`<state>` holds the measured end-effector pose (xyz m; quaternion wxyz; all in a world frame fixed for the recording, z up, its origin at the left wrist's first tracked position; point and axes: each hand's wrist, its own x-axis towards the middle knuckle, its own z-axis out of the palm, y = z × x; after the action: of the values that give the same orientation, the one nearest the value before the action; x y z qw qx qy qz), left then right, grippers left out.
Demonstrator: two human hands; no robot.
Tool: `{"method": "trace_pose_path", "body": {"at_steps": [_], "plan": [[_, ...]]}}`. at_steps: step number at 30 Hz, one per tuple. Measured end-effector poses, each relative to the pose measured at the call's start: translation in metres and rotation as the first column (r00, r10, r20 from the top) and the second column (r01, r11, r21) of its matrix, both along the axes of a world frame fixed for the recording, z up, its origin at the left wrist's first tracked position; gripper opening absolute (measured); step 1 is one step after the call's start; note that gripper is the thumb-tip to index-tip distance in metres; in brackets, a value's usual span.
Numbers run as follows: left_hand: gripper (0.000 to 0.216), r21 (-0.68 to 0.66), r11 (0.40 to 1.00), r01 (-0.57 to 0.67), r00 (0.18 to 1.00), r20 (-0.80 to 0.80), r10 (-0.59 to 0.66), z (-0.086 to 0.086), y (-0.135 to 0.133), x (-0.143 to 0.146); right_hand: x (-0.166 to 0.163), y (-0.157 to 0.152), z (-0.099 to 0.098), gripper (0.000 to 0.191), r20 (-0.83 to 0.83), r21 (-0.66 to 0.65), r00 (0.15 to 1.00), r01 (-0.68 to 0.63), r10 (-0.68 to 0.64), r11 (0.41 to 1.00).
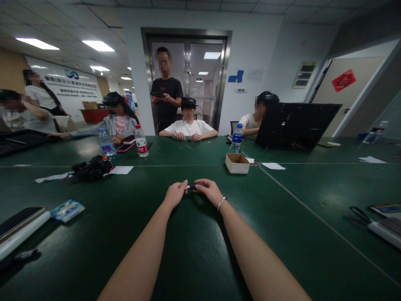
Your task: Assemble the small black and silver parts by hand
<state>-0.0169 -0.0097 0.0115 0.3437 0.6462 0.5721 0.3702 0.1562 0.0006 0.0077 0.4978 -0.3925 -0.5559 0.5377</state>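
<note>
Head view: small dark object [191, 187] is pinched between both hands just above the green counter [194, 251], straight ahead of the person on the midline. Its long axis runs left to right across the view, one end in each hand. The left end shows a pale, perhaps metallic glint; the rest is black. It is too small to identify, and I cannot tell whether it is one piece or two joined.

Left hand [175, 194]: fingers curled, thumb and fingertips closed on the object's left end. Right hand [209, 190]: also closed, thumb and forefinger on the right end, knuckles arched over it, thin bracelet [221, 203] at the wrist. Neither hand is nearer; the fingertips almost meet over the object. Whether the hands touch the counter cannot be resolved.

Outward from there:
- Open cardboard box [237, 163] lies beyond and right of the hands, well apart, with a water bottle [236, 139] behind it.
- Black bundle [90, 168] lies beyond to the left, with a white paper slip [121, 170] just beside it.
- Red-labelled bottle [141, 142] stands upright further back.
- Phone [19, 221] lies at the near left, a blue-and-white packet [67, 209] beside it.
- Scissors [360, 214] lie near the right edge.
- Open laptop [294, 124] has its back to the camera.

Several people sit across the counter and one stands at the door. Their hands are all well apart from the object.
</note>
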Motion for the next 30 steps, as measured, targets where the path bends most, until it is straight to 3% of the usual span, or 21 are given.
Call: {"method": "trace_pose_path", "body": {"at_steps": [9,21,24,30], "plan": [[0.056,0.005,1.000,0.008,0.998,0.060,-0.008,-0.0083,0.0061,-0.0003,-0.0004,-0.0008,0.0004,0.029,-0.018,-0.009,1.000,0.007,-0.008,1.000],[0.041,0.047,0.998,0.038,0.997,0.058,-0.041,-0.0041,0.0030,-0.0005,-0.0010,-0.0003,0.0005,0.029,-0.011,0.001,1.000,0.019,-0.019,1.000],[0.049,0.022,1.000,0.016,1.000,0.013,-0.017,-0.0028,0.0021,-0.0003,-0.0007,0.0003,-0.0001,0.029,-0.004,0.002,1.000,0.013,-0.013,1.000],[0.041,0.038,0.998,0.044,0.997,0.068,-0.047,-0.0036,0.0017,0.0001,-0.0006,0.0001,-0.0004,0.029,-0.022,-0.006,1.000,0.018,-0.019,1.000]]}}
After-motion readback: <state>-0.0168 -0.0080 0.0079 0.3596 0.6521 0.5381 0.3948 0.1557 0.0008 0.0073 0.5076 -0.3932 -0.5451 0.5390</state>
